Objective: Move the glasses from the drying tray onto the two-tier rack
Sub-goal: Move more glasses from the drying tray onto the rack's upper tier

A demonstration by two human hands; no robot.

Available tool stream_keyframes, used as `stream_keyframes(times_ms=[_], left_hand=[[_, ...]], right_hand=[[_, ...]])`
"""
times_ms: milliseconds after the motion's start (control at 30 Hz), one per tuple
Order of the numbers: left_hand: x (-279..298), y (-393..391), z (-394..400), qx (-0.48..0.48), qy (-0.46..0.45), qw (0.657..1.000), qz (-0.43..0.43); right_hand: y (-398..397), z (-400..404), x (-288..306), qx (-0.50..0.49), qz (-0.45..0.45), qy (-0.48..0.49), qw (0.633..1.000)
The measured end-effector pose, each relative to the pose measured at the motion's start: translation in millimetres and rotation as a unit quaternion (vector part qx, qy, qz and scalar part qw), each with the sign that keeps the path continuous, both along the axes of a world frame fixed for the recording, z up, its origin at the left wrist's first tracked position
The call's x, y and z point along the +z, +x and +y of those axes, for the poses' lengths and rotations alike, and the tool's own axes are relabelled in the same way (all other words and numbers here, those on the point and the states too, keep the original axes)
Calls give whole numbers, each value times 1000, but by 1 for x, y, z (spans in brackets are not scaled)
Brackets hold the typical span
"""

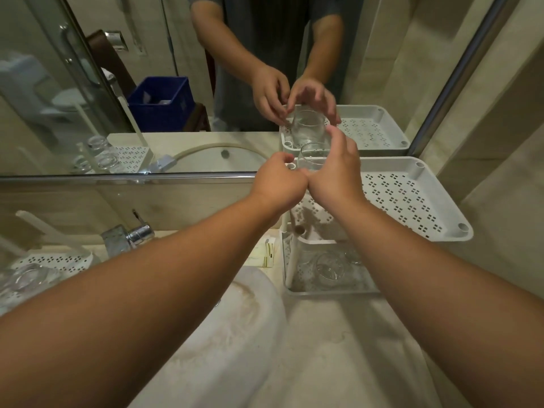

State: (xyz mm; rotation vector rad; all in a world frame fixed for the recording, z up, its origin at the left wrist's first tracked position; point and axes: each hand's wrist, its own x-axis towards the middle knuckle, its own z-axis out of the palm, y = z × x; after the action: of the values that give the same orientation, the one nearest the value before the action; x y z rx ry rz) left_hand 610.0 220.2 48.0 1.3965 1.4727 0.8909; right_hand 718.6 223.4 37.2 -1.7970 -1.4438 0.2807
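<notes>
A clear glass (312, 156) stands at the back-left corner of the top tier (412, 198) of the white two-tier rack, close to the mirror. My right hand (335, 172) curls round its right side, thumb at the front. My left hand (279, 181) has curled fingers at the glass's left side, and the two hands touch at the thumbs. The lower tier (297, 285) holds clear glasses (329, 267), partly hidden by my right forearm. At the far left, the perforated drying tray (59, 259) carries more glasses (23, 278).
A white basin (235, 319) lies below my forearms, with a chrome tap (132, 235) behind it. A small packet (263, 254) sits on the counter beside the rack. The mirror (147, 83) runs along the back, and a tiled wall closes the right side.
</notes>
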Motion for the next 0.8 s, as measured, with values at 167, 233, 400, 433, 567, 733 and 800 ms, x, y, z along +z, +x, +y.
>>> stream_keyframes(times_ms=[167, 233, 400, 433, 567, 733, 800], left_hand=[[10, -25, -18, -1, 11, 1000, -16], [14, -42, -26, 4, 6, 1000, -21], [16, -116, -50, 21, -3, 999, -47], [16, -135, -55, 27, -5, 998, -53], [14, -219, -75, 65, -14, 996, -54], [5, -338, -103, 156, -34, 986, -37], [0, -383, -115, 193, -42, 980, -39]], right_hand=[[-24, -18, 17, 44, -40, 47, 997], [-39, -24, 24, 60, -53, 59, 995], [-106, -37, 36, 134, -85, 79, 984], [-124, -40, 36, 152, -87, 82, 981], [-203, -48, 27, 229, -67, 70, 969], [-309, -59, 8, 311, -37, 54, 948], [-350, -63, 0, 349, -21, 45, 936]])
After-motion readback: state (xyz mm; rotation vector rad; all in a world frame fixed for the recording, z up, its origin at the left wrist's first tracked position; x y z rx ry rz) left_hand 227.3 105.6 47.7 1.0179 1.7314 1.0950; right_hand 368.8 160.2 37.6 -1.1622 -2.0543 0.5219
